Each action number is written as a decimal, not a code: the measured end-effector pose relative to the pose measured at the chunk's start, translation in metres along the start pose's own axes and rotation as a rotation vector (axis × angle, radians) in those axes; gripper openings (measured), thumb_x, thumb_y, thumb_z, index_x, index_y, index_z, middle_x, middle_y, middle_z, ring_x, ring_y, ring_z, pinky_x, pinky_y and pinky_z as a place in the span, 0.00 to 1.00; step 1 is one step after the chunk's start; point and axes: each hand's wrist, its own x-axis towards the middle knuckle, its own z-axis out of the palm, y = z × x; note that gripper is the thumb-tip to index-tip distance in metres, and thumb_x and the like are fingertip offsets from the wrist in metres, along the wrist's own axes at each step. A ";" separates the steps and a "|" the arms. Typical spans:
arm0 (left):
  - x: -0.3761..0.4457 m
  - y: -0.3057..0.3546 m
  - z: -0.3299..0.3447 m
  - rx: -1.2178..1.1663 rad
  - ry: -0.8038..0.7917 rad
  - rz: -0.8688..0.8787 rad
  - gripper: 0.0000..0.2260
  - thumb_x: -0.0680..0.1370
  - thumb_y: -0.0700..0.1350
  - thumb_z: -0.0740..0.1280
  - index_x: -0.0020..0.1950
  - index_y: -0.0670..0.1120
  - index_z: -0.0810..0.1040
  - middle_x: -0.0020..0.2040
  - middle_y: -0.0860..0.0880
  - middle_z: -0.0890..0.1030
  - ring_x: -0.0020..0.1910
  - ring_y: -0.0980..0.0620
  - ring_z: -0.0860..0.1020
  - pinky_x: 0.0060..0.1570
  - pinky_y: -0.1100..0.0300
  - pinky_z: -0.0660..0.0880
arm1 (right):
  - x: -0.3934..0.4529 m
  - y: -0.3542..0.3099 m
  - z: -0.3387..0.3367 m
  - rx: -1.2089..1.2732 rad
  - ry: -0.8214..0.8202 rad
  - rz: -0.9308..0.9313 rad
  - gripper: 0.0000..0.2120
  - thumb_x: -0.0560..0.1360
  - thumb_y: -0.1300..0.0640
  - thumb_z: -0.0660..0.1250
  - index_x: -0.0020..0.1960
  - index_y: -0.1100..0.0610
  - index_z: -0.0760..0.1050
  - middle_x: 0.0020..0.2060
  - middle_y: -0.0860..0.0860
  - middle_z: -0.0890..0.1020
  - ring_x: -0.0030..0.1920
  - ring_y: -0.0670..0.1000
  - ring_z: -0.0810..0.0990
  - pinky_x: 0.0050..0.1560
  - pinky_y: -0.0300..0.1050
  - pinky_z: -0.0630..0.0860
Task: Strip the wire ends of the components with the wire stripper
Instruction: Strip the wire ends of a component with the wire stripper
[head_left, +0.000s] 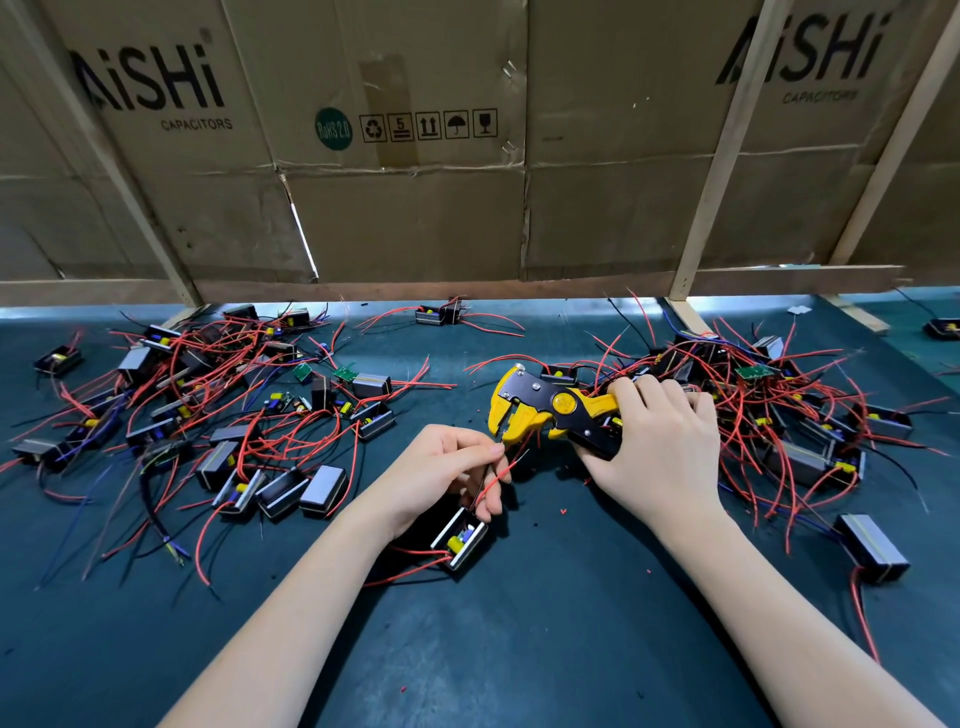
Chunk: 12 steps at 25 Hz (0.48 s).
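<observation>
My right hand (657, 447) grips the handles of a yellow and black wire stripper (540, 408), whose jaws point left and down. My left hand (447, 467) pinches a red wire (496, 475) and a dark wire just below the jaws. Those wires run down to a small black component (462, 543) with a yellow capacitor inside, lying on the mat under my left hand. The wire tips sit close to the jaw mouth; whether they are inside it I cannot tell.
A heap of similar components with red wires (208, 395) lies at the left, another heap (769, 405) at the right behind my right hand. Small red insulation bits (562, 512) dot the dark green mat (545, 623). A cardboard wall (415, 182) closes the back.
</observation>
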 end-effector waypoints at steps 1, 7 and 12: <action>0.000 0.000 0.000 0.000 -0.003 0.001 0.13 0.81 0.43 0.63 0.39 0.44 0.81 0.31 0.41 0.81 0.25 0.49 0.77 0.32 0.62 0.75 | 0.000 0.000 0.000 -0.004 0.002 -0.002 0.24 0.64 0.38 0.71 0.45 0.57 0.75 0.39 0.53 0.77 0.43 0.59 0.76 0.47 0.52 0.66; -0.001 0.001 0.002 -0.010 0.007 0.033 0.13 0.82 0.42 0.62 0.40 0.44 0.80 0.31 0.41 0.80 0.25 0.48 0.76 0.33 0.62 0.74 | -0.001 0.002 0.002 -0.015 -0.012 0.010 0.23 0.63 0.39 0.73 0.44 0.57 0.74 0.38 0.53 0.77 0.42 0.59 0.76 0.46 0.52 0.66; -0.001 0.001 0.001 0.008 0.023 0.030 0.12 0.82 0.42 0.62 0.41 0.41 0.79 0.31 0.41 0.81 0.26 0.48 0.76 0.33 0.62 0.75 | -0.001 0.000 0.002 0.004 -0.031 0.007 0.25 0.62 0.38 0.74 0.45 0.57 0.75 0.39 0.53 0.78 0.42 0.59 0.77 0.47 0.52 0.66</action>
